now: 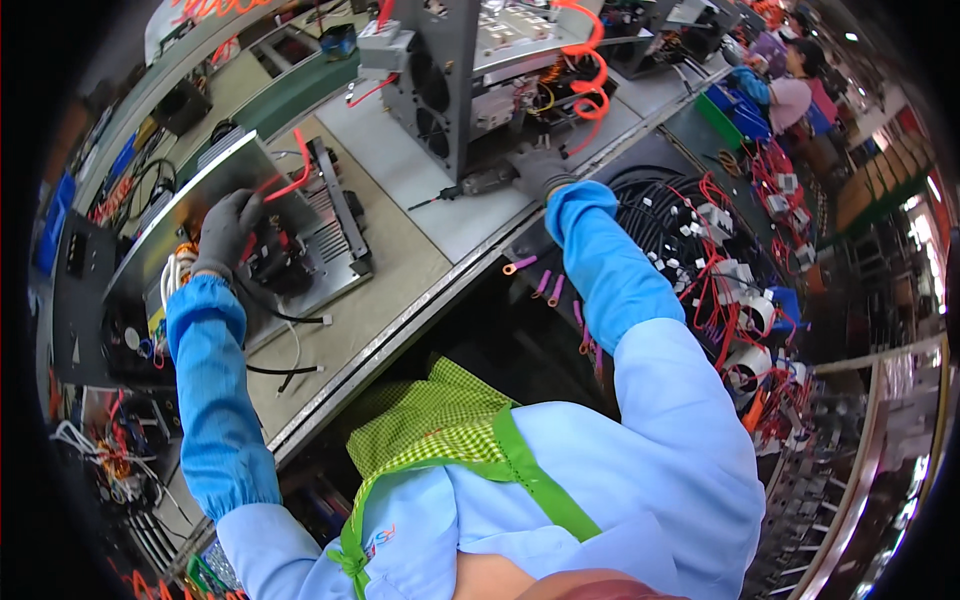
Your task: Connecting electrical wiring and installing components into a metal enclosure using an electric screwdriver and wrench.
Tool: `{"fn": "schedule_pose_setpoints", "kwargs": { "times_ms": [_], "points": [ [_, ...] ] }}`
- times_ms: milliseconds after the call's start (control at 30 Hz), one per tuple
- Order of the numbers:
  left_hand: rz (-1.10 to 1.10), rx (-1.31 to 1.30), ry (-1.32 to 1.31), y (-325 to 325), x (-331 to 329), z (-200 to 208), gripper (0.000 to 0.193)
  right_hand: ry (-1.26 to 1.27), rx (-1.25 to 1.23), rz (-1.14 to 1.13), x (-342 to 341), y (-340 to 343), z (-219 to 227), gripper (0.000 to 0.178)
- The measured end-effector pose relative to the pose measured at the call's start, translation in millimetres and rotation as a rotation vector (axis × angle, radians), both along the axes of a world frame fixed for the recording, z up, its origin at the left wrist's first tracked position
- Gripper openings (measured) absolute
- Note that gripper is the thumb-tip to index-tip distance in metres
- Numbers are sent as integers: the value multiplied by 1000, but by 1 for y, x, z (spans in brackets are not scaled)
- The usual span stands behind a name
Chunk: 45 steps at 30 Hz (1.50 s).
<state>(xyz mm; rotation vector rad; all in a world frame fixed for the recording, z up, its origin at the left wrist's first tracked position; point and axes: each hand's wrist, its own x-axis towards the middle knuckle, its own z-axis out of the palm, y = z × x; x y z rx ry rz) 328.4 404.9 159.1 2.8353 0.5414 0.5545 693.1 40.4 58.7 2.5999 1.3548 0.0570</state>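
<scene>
My left hand, in a grey glove, is bent over an open metal chassis on the left of the bench. Its fingers are closed at the end of a thick red cable. Just right of it lies a finned aluminium heat sink with dark parts. In my right hand, also gloved in grey, is a dark power screwdriver. The tool lies almost level, its thin bit pointing left, above the bench and below a tall grey housing with fans.
Coiled orange-red hose hangs by the housing. Black cable coils and red wires with white connectors lie right of my right arm. Purple-sleeved lugs sit near the bench edge. Another person works at far right.
</scene>
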Motion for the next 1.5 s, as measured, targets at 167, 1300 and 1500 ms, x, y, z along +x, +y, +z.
{"fn": "schedule_pose_setpoints", "kwargs": {
  "times_ms": [167, 1300, 1500],
  "points": [
    [-67, -2, 32, -6, 2, 8, 33, 18, 100, -37, -17, -26, 10, 61],
    [-845, 4, 39, -295, 107, -34, 41, 322, 765, -341, -84, -342, 104, 24],
    [-871, -86, 67, -310, 124, -59, 37, 147, 226, -570, -15, -323, 74, 50]
  ]
}}
